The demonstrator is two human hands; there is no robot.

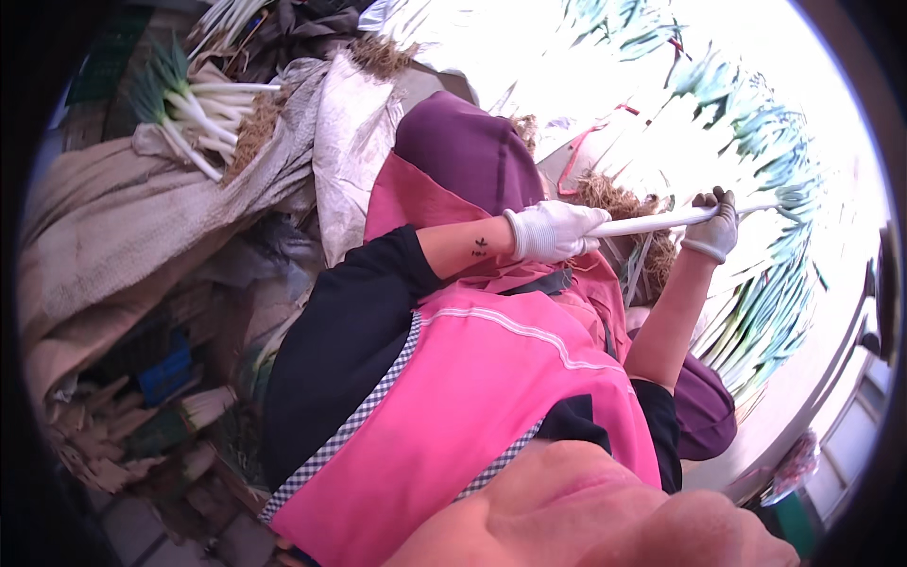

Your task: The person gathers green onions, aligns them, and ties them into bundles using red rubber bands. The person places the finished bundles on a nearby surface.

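Note:
My left hand (pixel 556 230), in a white knit glove, is closed on the lower end of a long white leek or large green onion stalk (pixel 638 224). Farther up the same stalk is my right hand (pixel 712 220), in a glove with dark, soiled fingertips, its fingers around it. The stalk lies nearly level across the view, over my lap, and its far end reaches the leaves at right. Beyond my hands lies a large row of similar stalks, with brown roots (pixel 613 195) towards me and green leaves (pixel 772 305) outward. Glare washes out much of this row.
At the upper left, a bunch of stalks (pixel 202 120) with roots lies on woven sacking (pixel 106 234). A pale plastic sheet (pixel 351 142) hangs beside my knee. More bundles (pixel 205 407) and a blue object (pixel 166 372) are at the lower left. A red tie (pixel 572 159) lies near the roots.

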